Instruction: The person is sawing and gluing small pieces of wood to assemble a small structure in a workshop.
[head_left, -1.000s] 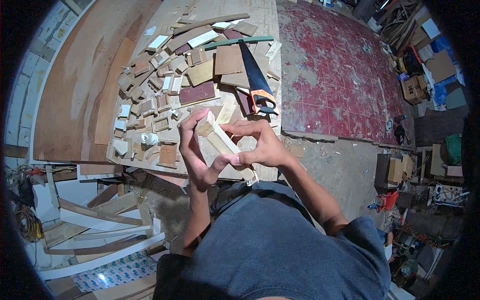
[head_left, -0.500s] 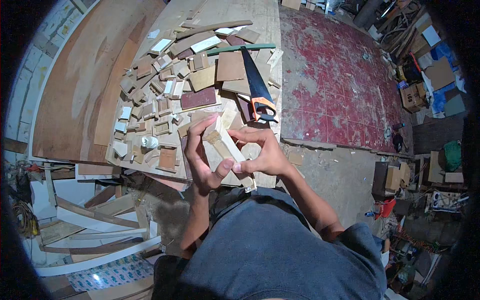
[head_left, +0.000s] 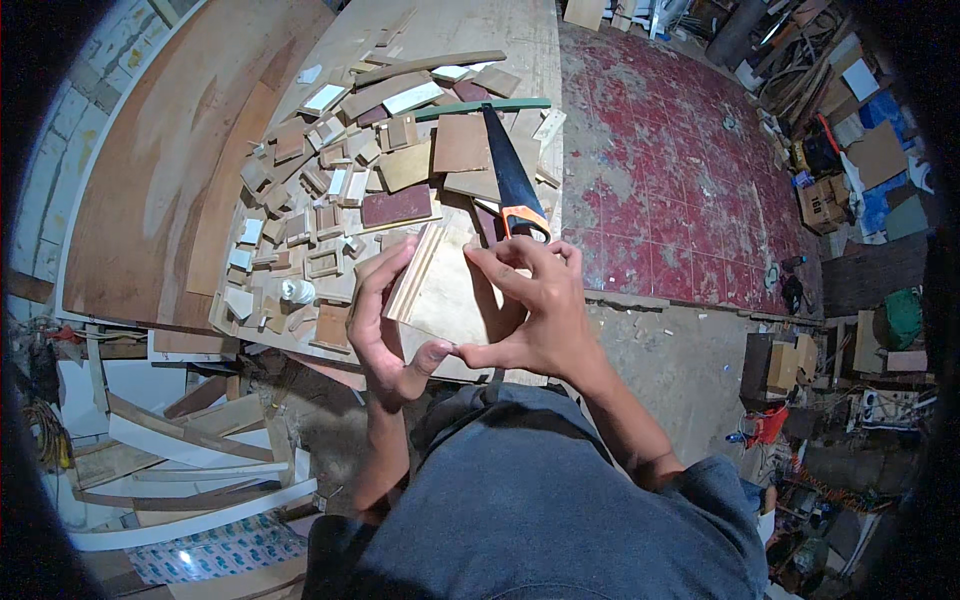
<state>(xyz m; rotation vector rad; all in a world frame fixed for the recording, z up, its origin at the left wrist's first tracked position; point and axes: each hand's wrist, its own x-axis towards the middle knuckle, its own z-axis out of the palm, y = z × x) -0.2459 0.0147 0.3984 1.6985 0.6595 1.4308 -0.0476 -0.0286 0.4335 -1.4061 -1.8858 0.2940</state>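
Block of pale, stripe-edged wood [head_left: 445,285] sits at seven o'clock from the black-bladed handsaw [head_left: 512,165], held at its edges by left hand [head_left: 380,325] and right hand [head_left: 550,305], both half-curled. I'd steady its lower edge with both thumbs.

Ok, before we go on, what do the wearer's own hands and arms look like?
The left hand and right hand are ungloved, with no ring or watch visible. Both forearms are bare below the short sleeves of a plain, dark blue-grey shirt; the left sleeve looks nearly black in shadow.
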